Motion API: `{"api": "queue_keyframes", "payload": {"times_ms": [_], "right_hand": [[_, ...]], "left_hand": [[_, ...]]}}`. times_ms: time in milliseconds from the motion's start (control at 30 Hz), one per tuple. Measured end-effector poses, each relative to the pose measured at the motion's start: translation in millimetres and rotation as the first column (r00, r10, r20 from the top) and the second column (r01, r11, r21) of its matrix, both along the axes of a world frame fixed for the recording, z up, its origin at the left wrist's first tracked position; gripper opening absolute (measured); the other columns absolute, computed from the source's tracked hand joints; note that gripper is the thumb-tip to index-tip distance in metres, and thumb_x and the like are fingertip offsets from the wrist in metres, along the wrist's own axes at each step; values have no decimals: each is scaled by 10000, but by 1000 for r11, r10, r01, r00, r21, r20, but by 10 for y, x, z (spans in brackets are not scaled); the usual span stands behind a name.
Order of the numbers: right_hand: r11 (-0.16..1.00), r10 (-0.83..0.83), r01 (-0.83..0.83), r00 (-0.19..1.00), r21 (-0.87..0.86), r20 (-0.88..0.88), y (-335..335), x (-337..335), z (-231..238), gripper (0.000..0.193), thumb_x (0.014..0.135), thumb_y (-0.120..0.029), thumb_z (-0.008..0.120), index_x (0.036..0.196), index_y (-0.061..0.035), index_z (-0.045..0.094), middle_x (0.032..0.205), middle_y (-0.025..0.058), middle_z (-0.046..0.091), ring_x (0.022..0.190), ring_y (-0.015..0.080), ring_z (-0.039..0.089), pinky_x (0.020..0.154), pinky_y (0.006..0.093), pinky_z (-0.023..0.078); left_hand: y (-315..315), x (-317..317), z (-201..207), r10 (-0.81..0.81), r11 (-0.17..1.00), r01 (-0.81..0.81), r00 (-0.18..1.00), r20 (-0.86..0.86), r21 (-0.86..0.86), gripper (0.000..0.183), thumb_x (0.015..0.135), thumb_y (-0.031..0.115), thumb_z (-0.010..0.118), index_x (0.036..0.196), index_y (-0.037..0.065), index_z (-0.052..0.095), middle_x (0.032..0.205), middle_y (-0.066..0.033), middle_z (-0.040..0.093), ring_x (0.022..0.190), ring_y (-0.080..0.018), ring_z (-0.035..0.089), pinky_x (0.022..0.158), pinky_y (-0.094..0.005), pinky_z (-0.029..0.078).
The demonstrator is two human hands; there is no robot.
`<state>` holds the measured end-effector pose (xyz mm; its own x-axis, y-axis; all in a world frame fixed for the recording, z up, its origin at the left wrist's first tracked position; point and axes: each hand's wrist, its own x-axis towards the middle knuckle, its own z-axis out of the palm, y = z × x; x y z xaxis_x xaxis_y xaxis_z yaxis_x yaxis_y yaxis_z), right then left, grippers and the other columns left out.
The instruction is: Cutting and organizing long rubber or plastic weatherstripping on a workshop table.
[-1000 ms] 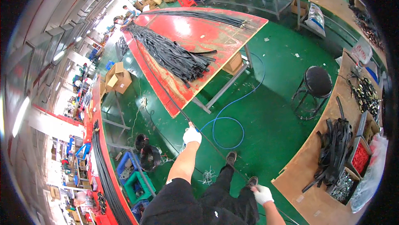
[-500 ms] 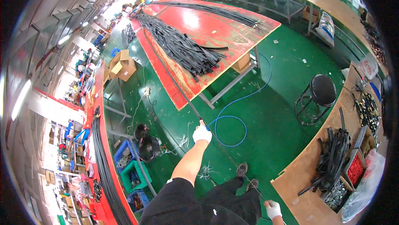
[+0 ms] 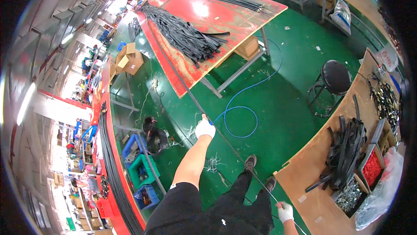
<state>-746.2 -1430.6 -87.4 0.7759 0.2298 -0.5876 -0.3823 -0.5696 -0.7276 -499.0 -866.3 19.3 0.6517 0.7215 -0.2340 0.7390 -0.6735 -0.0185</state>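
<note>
My left hand, in a white glove, is closed around a long black strip. The strip runs back along the left side of the red table. From that hand a thinner line slants down across my shoes to my right hand, also gloved in white. Those right fingers are curled around the thin line, and a pale end trails past them toward the lower edge. I cannot tell whether the strip and line are one piece. On the table lies a thick bundle of flat black strips.
A blue hose loops on the green floor ahead. At right stand a black stool and a wooden bench with black strips and parts boxes. Crates and a red bench with black tubes line the left.
The whole scene has shifted upward in view, and my shoes are farther apart. My left hand sits slightly farther from the table corner. Both hands keep their grip.
</note>
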Motion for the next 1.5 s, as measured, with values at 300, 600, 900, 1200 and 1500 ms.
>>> {"api": "queue_keyframes", "payload": {"times_ms": [300, 600, 900, 1200, 1500], "right_hand": [[985, 105, -112, 993, 128, 57, 1220, 746, 534, 385, 1004, -405, 628, 1147, -70, 753, 1058, 235, 748, 1027, 412, 715, 900, 448, 551], [996, 83, -85, 991, -14, -105, -109, 173, -191, 399, 1008, -381, 601, 1056, -26, 777, 1008, 192, 774, 1019, 338, 725, 930, 423, 530], [963, 264, -267, 962, 27, 75, 685, 820, 522, 476, 1021, -430, 576, 1230, -29, 722, 1165, 252, 734, 1138, 419, 680, 1008, 430, 510], [983, 180, -184, 979, -30, -96, 180, 451, 103, 478, 1028, -469, 564, 1218, -64, 733, 1188, 232, 737, 1175, 417, 672, 1028, 471, 508], [933, 352, -359, 926, -29, -137, 124, 296, 224, 444, 1018, -452, 539, 1123, -82, 761, 1132, 228, 740, 1127, 427, 673, 990, 488, 516]], "left_hand": [[-54, -124, 130, 38, 999, -39, 998, 40, 28, 717, 949, 273, 530, 1619, 81, 358, 1238, -245, 668, 1117, -401, 692, 961, -479, 555], [-392, -431, -161, -76, 997, 76, 997, -16, -20, 753, 921, 241, 563, 1631, 109, 349, 1233, -233, 668, 1075, -393, 709, 925, -478, 569], [-294, -397, -36, -39, 998, 39, 999, 8, 50, 784, 907, 259, 574, 1634, 86, 338, 1210, -237, 684, 1059, -389, 714, 926, -476, 568], [-809, -803, -261, -33, 999, 32, 999, -13, -36, 767, 899, 244, 592, 1618, 97, 371, 1221, -240, 658, 1062, -396, 708, 928, -480, 570], [-764, -1039, -151, 4, 999, -5, 1000, -12, -37, 727, 922, 244, 546, 1616, 100, 383, 1205, -252, 662, 1072, -411, 701, 932, -485, 557]]}}
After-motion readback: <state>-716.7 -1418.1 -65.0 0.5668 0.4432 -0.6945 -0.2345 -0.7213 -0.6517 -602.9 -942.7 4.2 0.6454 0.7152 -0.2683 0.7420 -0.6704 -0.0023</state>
